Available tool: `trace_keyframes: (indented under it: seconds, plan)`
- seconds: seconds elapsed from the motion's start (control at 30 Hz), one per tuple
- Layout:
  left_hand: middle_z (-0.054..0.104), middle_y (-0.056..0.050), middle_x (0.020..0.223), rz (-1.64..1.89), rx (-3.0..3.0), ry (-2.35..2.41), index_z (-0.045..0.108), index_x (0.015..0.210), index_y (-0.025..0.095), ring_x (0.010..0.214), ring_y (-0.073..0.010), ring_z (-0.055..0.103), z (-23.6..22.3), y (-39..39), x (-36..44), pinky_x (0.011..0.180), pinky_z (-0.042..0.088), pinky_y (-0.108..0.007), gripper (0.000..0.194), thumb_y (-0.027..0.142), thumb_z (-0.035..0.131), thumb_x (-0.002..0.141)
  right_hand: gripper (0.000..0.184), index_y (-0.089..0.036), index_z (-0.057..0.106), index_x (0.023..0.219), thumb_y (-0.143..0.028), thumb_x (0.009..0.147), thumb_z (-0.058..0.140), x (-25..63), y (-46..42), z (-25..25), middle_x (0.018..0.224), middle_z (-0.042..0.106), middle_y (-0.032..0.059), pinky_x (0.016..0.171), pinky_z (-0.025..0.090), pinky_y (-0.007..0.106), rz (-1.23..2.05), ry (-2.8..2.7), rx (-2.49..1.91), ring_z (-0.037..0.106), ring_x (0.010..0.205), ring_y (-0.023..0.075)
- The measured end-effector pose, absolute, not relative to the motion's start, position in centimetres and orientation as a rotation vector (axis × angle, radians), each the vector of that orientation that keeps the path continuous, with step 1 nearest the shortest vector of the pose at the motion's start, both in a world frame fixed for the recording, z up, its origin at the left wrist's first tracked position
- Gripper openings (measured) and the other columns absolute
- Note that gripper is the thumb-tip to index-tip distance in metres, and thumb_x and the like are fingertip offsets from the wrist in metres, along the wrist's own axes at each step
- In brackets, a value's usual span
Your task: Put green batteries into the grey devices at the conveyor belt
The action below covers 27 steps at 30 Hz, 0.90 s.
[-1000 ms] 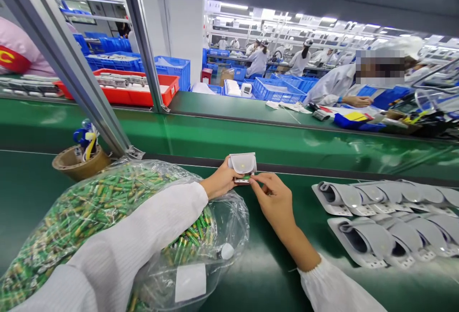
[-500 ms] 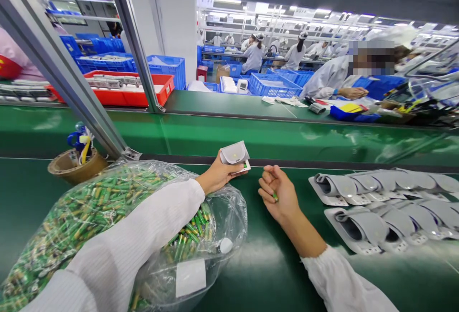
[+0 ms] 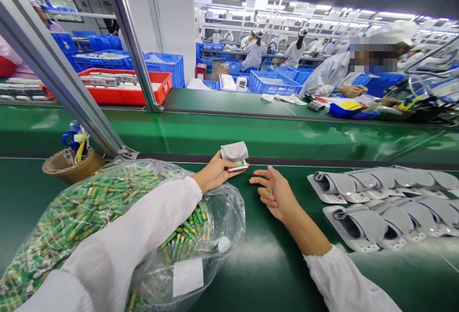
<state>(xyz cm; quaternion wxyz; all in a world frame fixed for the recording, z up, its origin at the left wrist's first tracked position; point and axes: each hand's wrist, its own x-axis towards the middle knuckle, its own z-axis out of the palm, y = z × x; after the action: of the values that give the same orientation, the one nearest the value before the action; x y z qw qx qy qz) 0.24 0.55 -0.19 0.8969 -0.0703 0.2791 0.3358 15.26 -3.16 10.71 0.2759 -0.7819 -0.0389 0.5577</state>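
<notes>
Left hand: the left hand reaches out from a white ribbed sleeve, its fingers closed around the underside of a small white-and-grey device.
Right hand: the right hand lies palm up on the green counter, its fingers spread open, and a small green battery rests against them.
Device: held in the left fingers, just beside their tips, well above the counter surface; a green edge shows at its lower side.
Gap: the left and right fingers are near each other but apart.
Bag: a clear plastic bag full of green-and-gold batteries lies beneath the left forearm, with a white label on it.
Cuffs: two rows of grey-and-white cuff units lie on the counter, right of the right fingers.
Tub: a round brown tub holding blue and yellow items stands beyond the bag, left of the left fingers.
Far side: past the fingers, beyond a raised green ledge, a co-worker's hand rests on a bench; a red tray and blue crates stand further left.
</notes>
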Motion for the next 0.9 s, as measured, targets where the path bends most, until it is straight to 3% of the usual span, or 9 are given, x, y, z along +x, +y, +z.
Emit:
trace_keyframes:
  seconds: [0.1, 0.2, 0.3, 0.43, 0.5, 0.57, 0.67, 0.73, 0.9]
  plan:
    - [0.072, -0.016, 0.119, 0.678, -0.115, 0.582, 0.049, 0.127, 0.017, 0.106, -0.032, 0.076, 0.0, 0.4, 0.2, 0.111, 0.053, -0.061, 0.065, -0.005, 0.071, 0.07, 0.043, -0.017, 0.057, 0.116, -0.038, 0.079, 0.062, 16.5, -4.0, 8.8, 0.09, 0.057, 0.0006, 0.038, 0.021, 0.016, 1.363, -0.677, -2.192, 0.031, 0.048, 0.0028]
    - [0.073, -0.015, 0.117, 0.692, -0.104, 0.597, 0.051, 0.128, 0.018, 0.106, -0.0325, 0.076, 0.0, 0.4, 0.2, 0.108, 0.055, -0.061, 0.067, -0.004, 0.072, 0.068, 0.068, -0.016, 0.059, 0.128, -0.022, 0.06, 0.057, 18.2, -5.0, 6.9, 0.104, 0.058, 0.0053, 0.056, 0.046, 0.02, 1.24, -1.248, -2.173, 0.05, 0.071, 0.0087]
    - [0.073, -0.015, 0.115, 0.714, -0.112, 0.614, 0.05, 0.128, 0.017, 0.103, -0.0311, 0.076, -0.2, 0.4, 0.3, 0.107, 0.056, -0.058, 0.069, -0.004, 0.071, 0.066, 0.064, -0.017, 0.061, 0.135, -0.022, 0.071, 0.054, 19.1, -5.9, 5.7, 0.123, 0.059, 0.0127, 0.083, 0.059, 0.033, 1.06, -1.675, -2.087, 0.062, 0.099, 0.0166]
    - [0.071, -0.014, 0.119, 0.716, -0.097, 0.633, 0.049, 0.122, 0.017, 0.101, -0.0279, 0.076, -0.4, 0.4, 0.5, 0.108, 0.055, -0.056, 0.065, -0.003, 0.073, 0.064, 0.052, -0.019, 0.057, 0.14, -0.046, 0.095, 0.055, 19.1, -6.2, 5.9, 0.136, 0.062, 0.0161, 0.109, 0.056, 0.05, 1.081, -1.609, -2.118, 0.071, 0.113, 0.0236]
    - [0.069, -0.012, 0.124, 0.727, -0.081, 0.631, 0.049, 0.12, 0.019, 0.101, -0.0263, 0.076, -0.6, 0.4, 0.6, 0.108, 0.055, -0.053, 0.066, -0.002, 0.075, 0.063, 0.065, -0.019, 0.053, 0.144, -0.061, 0.094, 0.06, 18.6, -6.0, 6.4, 0.128, 0.068, 0.0151, 0.105, 0.059, 0.049, 1.159, -1.457, -2.154, 0.074, 0.108, 0.0242]
    - [0.068, -0.009, 0.125, 0.743, -0.042, 0.643, 0.048, 0.122, 0.021, 0.103, -0.0241, 0.074, -0.6, 0.3, 0.7, 0.106, 0.055, -0.05, 0.069, 0.001, 0.078, 0.064, 0.073, -0.019, 0.054, 0.138, -0.071, 0.088, 0.065, 18.0, -5.7, 7.0, 0.114, 0.071, 0.0122, 0.077, 0.066, 0.041, 1.212, -1.247, -2.183, 0.074, 0.081, 0.0203]
    - [0.07, -0.004, 0.115, 0.738, 0.063, 0.696, 0.046, 0.131, 0.025, 0.098, -0.0173, 0.07, -0.7, 0.0, 0.9, 0.096, 0.055, -0.036, 0.077, 0.005, 0.082, 0.066, 0.056, -0.017, 0.056, 0.11, -0.06, 0.081, 0.075, 17.0, -5.0, 7.7, 0.088, 0.064, 0.0027, 0.034, 0.034, 0.02, 1.322, -0.647, -2.127, 0.047, 0.044, 0.0064]
    - [0.07, -0.002, 0.107, 0.728, 0.131, 0.72, 0.044, 0.136, 0.026, 0.09, -0.0136, 0.066, -0.8, -0.2, 1.1, 0.086, 0.052, -0.028, 0.082, 0.009, 0.084, 0.066, 0.042, -0.016, 0.054, 0.099, -0.037, 0.073, 0.078, 16.6, -4.6, 8.0, 0.083, 0.059, 0.0001, 0.035, 0.026, 0.016, 1.382, -0.329, -2.024, 0.043, 0.047, 0.0034]
    - [0.068, -0.004, 0.111, 0.774, 0.204, 0.742, 0.042, 0.138, 0.024, 0.092, -0.0133, 0.063, -1.0, -0.6, 1.4, 0.086, 0.049, -0.025, 0.085, 0.014, 0.085, 0.066, 0.057, -0.014, 0.061, 0.103, -0.003, 0.049, 0.074, 15.9, -4.1, 8.8, 0.103, 0.068, 0.0052, 0.056, 0.054, 0.017, 1.377, -0.197, -1.963, 0.063, 0.072, 0.0071]
